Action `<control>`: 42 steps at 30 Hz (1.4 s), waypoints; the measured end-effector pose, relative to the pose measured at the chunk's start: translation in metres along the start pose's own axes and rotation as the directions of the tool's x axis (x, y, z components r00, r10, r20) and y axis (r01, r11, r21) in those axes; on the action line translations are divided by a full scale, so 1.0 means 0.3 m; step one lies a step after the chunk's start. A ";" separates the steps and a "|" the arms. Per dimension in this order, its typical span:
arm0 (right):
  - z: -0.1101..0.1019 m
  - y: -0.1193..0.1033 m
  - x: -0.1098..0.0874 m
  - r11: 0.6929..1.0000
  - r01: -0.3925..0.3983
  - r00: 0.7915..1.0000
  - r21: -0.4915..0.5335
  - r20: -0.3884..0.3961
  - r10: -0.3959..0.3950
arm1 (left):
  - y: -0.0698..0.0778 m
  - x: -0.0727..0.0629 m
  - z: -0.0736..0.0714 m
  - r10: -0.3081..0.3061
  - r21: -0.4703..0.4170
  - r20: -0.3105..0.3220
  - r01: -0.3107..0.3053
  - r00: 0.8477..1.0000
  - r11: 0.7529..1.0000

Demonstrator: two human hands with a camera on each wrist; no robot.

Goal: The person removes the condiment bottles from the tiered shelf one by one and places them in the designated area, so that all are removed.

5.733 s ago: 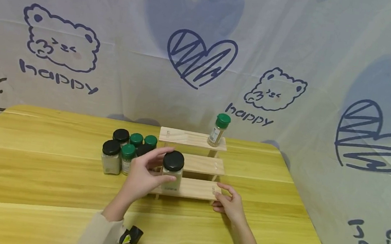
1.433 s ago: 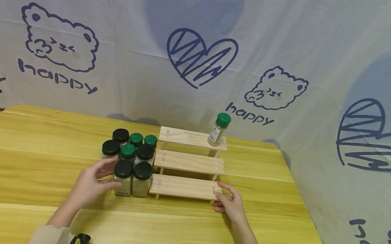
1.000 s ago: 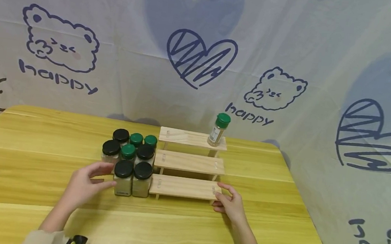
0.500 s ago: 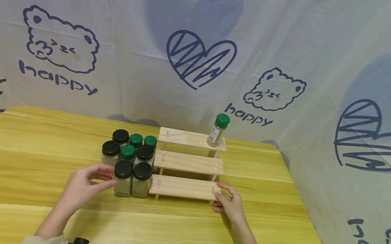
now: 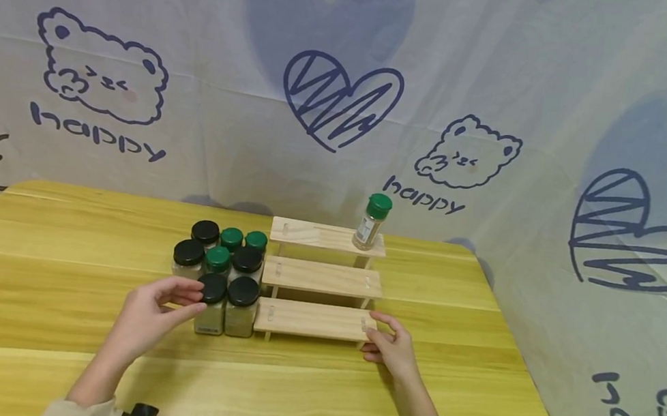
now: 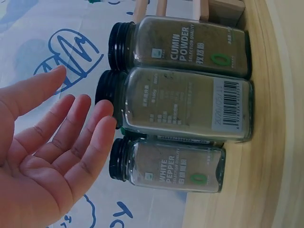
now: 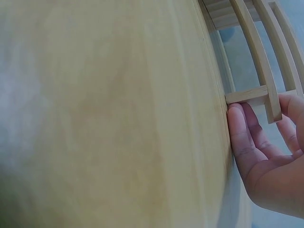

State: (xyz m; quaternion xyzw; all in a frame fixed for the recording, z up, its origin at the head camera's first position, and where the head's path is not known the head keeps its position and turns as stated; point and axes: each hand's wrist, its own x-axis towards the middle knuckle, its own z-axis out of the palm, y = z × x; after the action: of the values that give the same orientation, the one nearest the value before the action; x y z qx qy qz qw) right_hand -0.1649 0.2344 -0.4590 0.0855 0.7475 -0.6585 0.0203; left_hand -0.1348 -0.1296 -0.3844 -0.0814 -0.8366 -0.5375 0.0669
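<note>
My left hand (image 5: 151, 311) is at the left side of the front-left black-lidded spice jar (image 5: 210, 314), fingers loosely bent and thumb apart. In the left wrist view, the fingertips lie by the lid of a barcoded spice jar (image 6: 185, 105); contact cannot be told. Jars labelled cumin powder (image 6: 190, 47) and white pepper (image 6: 178, 166) stand on either side of it. My right hand (image 5: 394, 349) pinches the right end of the lowest shelf of a three-step wooden spice rack (image 5: 317, 319), thumb above and fingers beneath, beside a rack leg (image 7: 247, 96).
Beside the rack's left end, several black-lidded and green-lidded jars (image 5: 218, 260) stand close together. One green-lidded shaker (image 5: 371, 223) is on the top shelf's right end. The wooden table (image 5: 299, 396) ends at a printed cloth backdrop (image 5: 226, 120).
The black-lidded jar my left hand held over the lowest shelf is no longer held; two jars now show in the front row. That hand drew left, then edged back. My right hand stayed put.
</note>
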 end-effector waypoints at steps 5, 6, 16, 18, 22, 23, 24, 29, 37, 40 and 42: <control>-0.001 0.000 -0.003 1.000 -0.005 1.000 0.003 0.003 0.005 | 0.017 -0.001 0.010 0.001 -0.035 0.003 -0.001 1.000 0.999; -0.002 0.000 -0.003 1.000 -0.007 1.000 0.003 0.005 0.007 | 0.020 -0.001 0.013 0.002 -0.042 0.006 -0.002 1.000 0.999; -0.006 0.005 -0.002 1.000 -0.007 1.000 -0.002 0.007 0.007 | 0.047 0.015 0.053 0.022 -0.093 0.014 -0.021 1.000 0.995; -0.006 0.004 -0.002 1.000 -0.018 1.000 -0.001 0.000 0.018 | 0.050 0.020 0.061 0.031 -0.099 0.001 -0.031 1.000 0.995; -0.006 0.004 -0.002 1.000 -0.020 1.000 -0.005 -0.009 0.020 | 0.059 0.031 0.078 0.040 -0.120 -0.013 -0.042 0.999 0.992; -0.006 0.005 -0.003 1.000 -0.019 1.000 -0.005 -0.010 0.019 | 0.063 0.035 0.083 0.042 -0.127 -0.012 -0.043 0.999 0.991; -0.006 0.005 -0.003 1.000 -0.020 1.000 -0.004 -0.011 0.020 | 0.066 0.039 0.088 0.042 -0.134 -0.009 -0.043 0.999 0.990; -0.005 0.006 -0.002 1.000 -0.017 1.000 -0.004 -0.009 0.017 | 0.088 0.055 0.113 0.050 -0.157 0.007 -0.048 0.999 0.986; -0.003 0.002 0.000 1.000 -0.014 1.000 -0.003 -0.011 0.014 | 0.126 0.086 0.158 0.062 -0.189 -0.003 -0.061 0.998 0.980; -0.003 0.002 0.000 1.000 -0.009 1.000 -0.001 -0.005 0.009 | 0.136 0.102 0.178 0.071 -0.201 -0.014 -0.072 0.997 0.977; -0.004 0.003 0.001 1.000 -0.005 1.000 0.000 0.005 0.005 | 0.140 0.110 0.190 0.079 -0.201 -0.018 -0.081 0.997 0.976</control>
State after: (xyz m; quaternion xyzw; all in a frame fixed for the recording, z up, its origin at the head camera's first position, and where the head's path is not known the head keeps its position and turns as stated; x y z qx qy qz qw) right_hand -0.1650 0.2356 -0.4599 0.0860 0.7472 -0.6586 0.0238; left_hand -0.1598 -0.0584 -0.3640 -0.1186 -0.7737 -0.6167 0.0842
